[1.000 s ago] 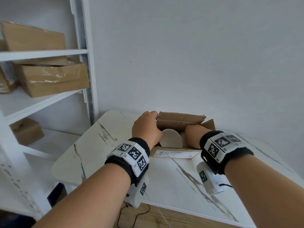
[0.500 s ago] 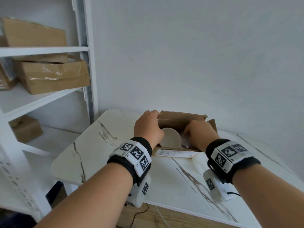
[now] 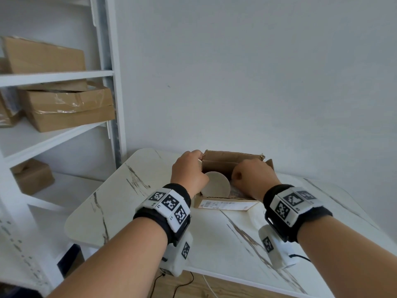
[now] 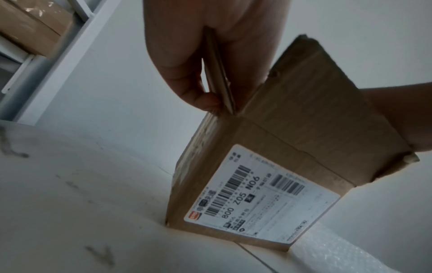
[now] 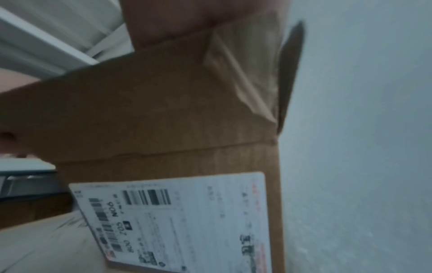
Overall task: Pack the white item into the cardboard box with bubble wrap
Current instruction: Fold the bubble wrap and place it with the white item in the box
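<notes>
The open cardboard box (image 3: 227,163) stands on the marble table (image 3: 133,203), its shipping label (image 4: 259,195) facing me. The round white item (image 3: 216,184) lies inside it at the left. My left hand (image 3: 189,168) pinches the box's upright left flap (image 4: 218,73) between thumb and fingers. Over the box's right half my right hand (image 3: 252,179) has its fingers curled; what they hold is hidden. Clear bubble wrap (image 3: 235,190) shows inside the box beside the white item. In the right wrist view the right hand (image 5: 187,22) sits behind the raised near flap (image 5: 145,110).
More bubble wrap (image 4: 339,254) lies on the table at the box's near right corner. A white shelf unit (image 3: 107,82) with several cardboard boxes (image 3: 68,108) stands at the left. The wall rises just behind the box.
My right hand has risen from deep in the box's right side to just above its rim. The left hand has kept hold of the left flap.
</notes>
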`<state>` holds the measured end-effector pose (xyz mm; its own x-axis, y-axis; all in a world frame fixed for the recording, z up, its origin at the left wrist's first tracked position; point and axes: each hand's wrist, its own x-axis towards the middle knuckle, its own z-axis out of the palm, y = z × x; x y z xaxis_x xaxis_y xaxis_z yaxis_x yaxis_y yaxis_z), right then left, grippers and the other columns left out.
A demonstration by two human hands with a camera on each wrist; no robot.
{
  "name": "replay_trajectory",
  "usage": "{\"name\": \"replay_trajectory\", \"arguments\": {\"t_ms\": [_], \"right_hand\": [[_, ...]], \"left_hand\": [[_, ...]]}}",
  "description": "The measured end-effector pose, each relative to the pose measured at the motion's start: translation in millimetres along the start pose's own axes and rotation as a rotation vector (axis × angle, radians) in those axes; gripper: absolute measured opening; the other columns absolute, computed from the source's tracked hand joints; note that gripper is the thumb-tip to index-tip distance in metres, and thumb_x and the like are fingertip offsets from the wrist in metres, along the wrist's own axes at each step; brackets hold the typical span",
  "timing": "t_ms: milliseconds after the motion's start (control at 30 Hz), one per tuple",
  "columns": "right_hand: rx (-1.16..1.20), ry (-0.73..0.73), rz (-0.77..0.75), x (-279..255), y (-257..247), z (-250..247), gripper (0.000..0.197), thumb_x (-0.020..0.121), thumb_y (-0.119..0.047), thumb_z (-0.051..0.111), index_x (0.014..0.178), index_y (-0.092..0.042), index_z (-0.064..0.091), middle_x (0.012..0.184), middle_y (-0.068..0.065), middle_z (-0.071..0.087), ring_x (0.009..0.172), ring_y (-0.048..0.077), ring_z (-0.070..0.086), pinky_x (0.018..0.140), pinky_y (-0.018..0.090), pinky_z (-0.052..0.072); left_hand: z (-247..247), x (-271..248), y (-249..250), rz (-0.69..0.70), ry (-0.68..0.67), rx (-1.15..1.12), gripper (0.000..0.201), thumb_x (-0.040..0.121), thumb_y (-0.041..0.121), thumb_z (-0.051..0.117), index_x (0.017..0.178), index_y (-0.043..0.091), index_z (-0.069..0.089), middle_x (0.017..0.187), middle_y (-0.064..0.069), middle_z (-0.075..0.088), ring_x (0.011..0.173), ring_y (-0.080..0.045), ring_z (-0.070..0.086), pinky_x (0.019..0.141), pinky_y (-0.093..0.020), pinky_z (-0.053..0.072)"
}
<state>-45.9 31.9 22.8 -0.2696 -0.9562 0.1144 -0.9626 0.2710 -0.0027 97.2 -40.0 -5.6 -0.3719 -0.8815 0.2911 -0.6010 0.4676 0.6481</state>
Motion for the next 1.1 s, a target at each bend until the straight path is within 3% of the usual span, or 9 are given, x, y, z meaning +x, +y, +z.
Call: {"name": "replay_trajectory", "arguments": {"t_ms": [100, 200, 367, 567, 667, 767, 867, 1000, 1100], "right_hand": [[-0.034, -0.003, -0.184, -2, -9, -2, 0.026, 0.088, -0.022, 0.055, 0.107, -0.030, 0.071, 0.107, -0.007, 0.069, 0.103, 0.018, 0.062, 0.080, 0.028, 0.048], [-0.221, -0.178, -0.183, 2, -18, 5, 0.029, 0.089, -0.035, 0.055, 0.114, -0.025, 0.068, 0.115, -0.001, 0.068, 0.106, 0.022, 0.062, 0.085, 0.033, 0.049], [-0.271, -0.212, -0.044, 5, -15, 21, 0.034, 0.089, -0.042, 0.053, 0.113, -0.021, 0.066, 0.112, 0.003, 0.069, 0.103, 0.024, 0.064, 0.083, 0.034, 0.049], [-0.268, -0.179, 0.028, 6, -3, 23, 0.023, 0.091, -0.020, 0.049, 0.107, -0.014, 0.064, 0.108, 0.005, 0.069, 0.097, 0.024, 0.066, 0.075, 0.032, 0.049], [-0.259, -0.205, 0.022, 7, 6, 23, 0.024, 0.092, -0.018, 0.048, 0.108, -0.013, 0.064, 0.108, 0.007, 0.068, 0.097, 0.025, 0.066, 0.077, 0.033, 0.050], [-0.231, -0.246, 0.001, 9, 11, 23, 0.023, 0.091, -0.019, 0.047, 0.105, -0.013, 0.065, 0.105, 0.008, 0.068, 0.093, 0.025, 0.065, 0.075, 0.031, 0.049], [-0.112, -0.252, -0.011, 13, 15, 21, 0.019, 0.089, -0.020, 0.049, 0.077, -0.014, 0.062, 0.085, 0.007, 0.065, 0.079, 0.023, 0.060, 0.069, 0.030, 0.048], [0.110, -0.155, -0.027, 17, 24, 11, 0.026, 0.084, -0.020, 0.054, 0.061, -0.018, 0.067, 0.081, 0.000, 0.072, 0.074, 0.018, 0.064, 0.068, 0.029, 0.052], [0.127, -0.027, -0.007, 12, 28, -1, 0.023, 0.084, -0.018, 0.050, 0.071, -0.022, 0.069, 0.084, 0.001, 0.070, 0.080, 0.022, 0.064, 0.071, 0.031, 0.053]], "left_hand": [[-3, -2, -1, -0.004, -0.026, -0.066, 0.042, 0.074, 0.003, 0.067, 0.113, 0.015, 0.061, 0.113, -0.006, 0.061, 0.099, -0.025, 0.058, 0.080, -0.031, 0.048], [-5, -3, 0, 0.007, -0.035, -0.043, 0.043, 0.076, 0.005, 0.069, 0.117, 0.013, 0.059, 0.118, -0.007, 0.060, 0.104, -0.026, 0.057, 0.086, -0.032, 0.049], [-6, -3, -1, 0.014, -0.051, -0.007, 0.051, 0.079, 0.005, 0.067, 0.127, 0.014, 0.054, 0.126, -0.005, 0.058, 0.113, -0.024, 0.055, 0.089, -0.028, 0.044], [-4, 5, 6, 0.041, -0.079, 0.088, 0.049, 0.080, 0.000, 0.061, 0.127, 0.010, 0.056, 0.128, -0.007, 0.059, 0.118, -0.026, 0.055, 0.090, -0.027, 0.042], [1, 9, 11, 0.051, -0.098, 0.114, 0.040, 0.078, 0.000, 0.061, 0.117, 0.008, 0.060, 0.118, -0.008, 0.063, 0.100, -0.024, 0.057, 0.081, -0.027, 0.043], [5, 14, 13, 0.045, -0.119, 0.140, 0.034, 0.077, 0.001, 0.062, 0.109, 0.008, 0.060, 0.109, -0.006, 0.063, 0.085, -0.018, 0.049, 0.072, -0.026, 0.039], [5, 20, 15, 0.034, -0.156, 0.180, 0.030, 0.078, 0.003, 0.063, 0.107, 0.008, 0.058, 0.104, -0.005, 0.060, 0.084, -0.019, 0.047, 0.070, -0.027, 0.038], [2, 29, 18, -0.006, -0.202, 0.194, 0.030, 0.076, 0.003, 0.065, 0.105, 0.009, 0.059, 0.108, -0.006, 0.062, 0.086, -0.021, 0.053, 0.069, -0.028, 0.041], [0, 35, 16, -0.058, -0.227, 0.181, 0.039, 0.071, 0.001, 0.065, 0.109, 0.010, 0.062, 0.107, -0.006, 0.064, 0.093, -0.024, 0.061, 0.070, -0.029, 0.049]]}}
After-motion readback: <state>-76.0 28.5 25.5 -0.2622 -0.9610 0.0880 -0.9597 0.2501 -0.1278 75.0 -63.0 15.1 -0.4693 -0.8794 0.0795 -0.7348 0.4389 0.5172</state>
